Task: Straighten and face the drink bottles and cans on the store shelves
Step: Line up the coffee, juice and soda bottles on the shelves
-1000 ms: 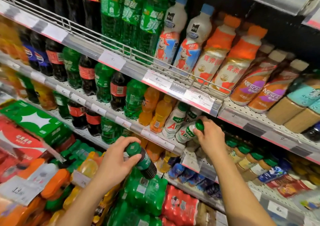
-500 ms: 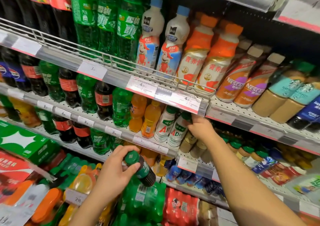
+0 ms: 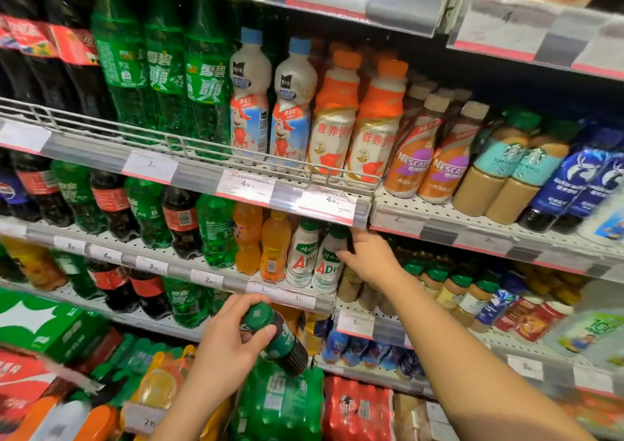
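A: Which way is the dark bottle (image 3: 280, 341) pointing?

B: It is lying tilted in front of the lower shelves, its long axis slanting, green cap toward the near left and up, base toward the lower right. The left hand (image 3: 227, 349) is gripping it round the neck, thumb just under the cap.

A: And the right hand (image 3: 369, 258)?

B: It is reaching under the price rail (image 3: 287, 195), fingers curled against the right-hand white bottle (image 3: 329, 261); whether it is truly grasping or only touching, I cannot tell.

A: How is that bottle standing?

B: Nearly upright, leaning slightly, its "AD" label facing out, just beside its twin (image 3: 302, 254) on the middle shelf (image 3: 169, 265).

A: What is the shelf above holding?

B: Green soda bottles (image 3: 202, 79) on the left, then milk drinks (image 3: 250, 99), standing behind a wire rail (image 3: 179, 146).
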Available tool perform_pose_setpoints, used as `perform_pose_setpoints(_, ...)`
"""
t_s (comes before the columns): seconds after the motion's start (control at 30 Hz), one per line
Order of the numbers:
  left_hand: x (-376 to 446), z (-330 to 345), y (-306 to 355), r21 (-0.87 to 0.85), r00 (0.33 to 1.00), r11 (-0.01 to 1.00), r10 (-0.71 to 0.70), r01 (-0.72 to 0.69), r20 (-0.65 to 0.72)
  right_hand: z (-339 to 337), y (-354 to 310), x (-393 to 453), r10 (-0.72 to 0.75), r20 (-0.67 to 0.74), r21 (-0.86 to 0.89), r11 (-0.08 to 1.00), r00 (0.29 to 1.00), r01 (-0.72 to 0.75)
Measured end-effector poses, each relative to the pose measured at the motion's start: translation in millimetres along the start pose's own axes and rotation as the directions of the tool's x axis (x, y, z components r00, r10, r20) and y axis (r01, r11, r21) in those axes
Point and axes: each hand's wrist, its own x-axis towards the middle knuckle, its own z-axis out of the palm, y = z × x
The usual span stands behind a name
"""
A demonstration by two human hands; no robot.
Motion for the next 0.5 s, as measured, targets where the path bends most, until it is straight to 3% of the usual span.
perform_pose_setpoints(0.07, 0, 4, 7, 0.019, 1.0, 1.0, 0.021, -0.021, -0.004, -6, 2, -25, -0.032, -0.105, 0.067, 0.997, 0.994, 0.039)
perform_pose_setpoints(0.13, 2, 7, 16, 0.041, 0.999, 0.998, 0.042, -0.042, 0.004, -7, 9, -63, -0.049, -0.17, 0.244, 0.966, 0.984, 0.09)
perform_pose_setpoints(0.2, 5, 12, 25, 0.062, 0.997, 0.995, 0.074, -0.074, 0.015, -2, 16, -106, -0.041, -0.093, 0.449, 0.89, 0.995, 0.078)
perform_pose_setpoints(0.27, 8, 20, 38, 0.106, 0.993, 0.988, 0.11, -0.114, 0.036, 5, 24, -139, -0.057, -0.016, 0.545, 0.837, 0.998, 0.057)
perform_pose_setpoints(0.5, 20, 62, 107, 0.091, 0.94, 0.947, 0.29, -0.309, 0.18, -18, 51, -172, -0.132, 0.047, 0.602, 0.795, 0.99, 0.077)
